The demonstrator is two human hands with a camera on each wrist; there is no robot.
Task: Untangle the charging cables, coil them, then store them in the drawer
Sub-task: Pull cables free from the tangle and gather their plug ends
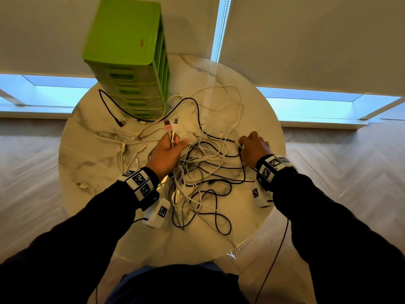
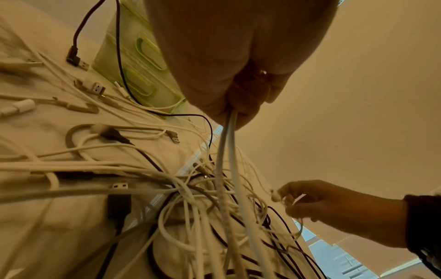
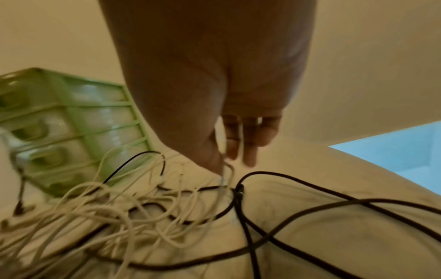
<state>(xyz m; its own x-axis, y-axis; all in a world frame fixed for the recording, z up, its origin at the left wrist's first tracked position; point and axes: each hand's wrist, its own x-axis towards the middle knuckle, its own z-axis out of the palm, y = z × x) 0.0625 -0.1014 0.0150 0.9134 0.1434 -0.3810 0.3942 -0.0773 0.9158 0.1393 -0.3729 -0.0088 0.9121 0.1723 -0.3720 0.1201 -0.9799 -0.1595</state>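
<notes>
Your left hand point(image 1: 168, 150) grips a bundle of cable ends point(image 1: 172, 131); your right hand point(image 1: 254, 145) fingers pinch a white cable point(image 2: 276, 197). The green drawer unit point(image 1: 129, 62) stands far left on the desk point(image 1: 252, 106), drawers closed, contents unseen.

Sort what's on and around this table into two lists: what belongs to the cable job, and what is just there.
Belongs to the job:
- tangled cables
- cable ends held in the left hand
- white cable end pinched by the right hand
- green drawer unit, drawers closed

Just there:
- marble table
- window blinds
- wood floor
</notes>
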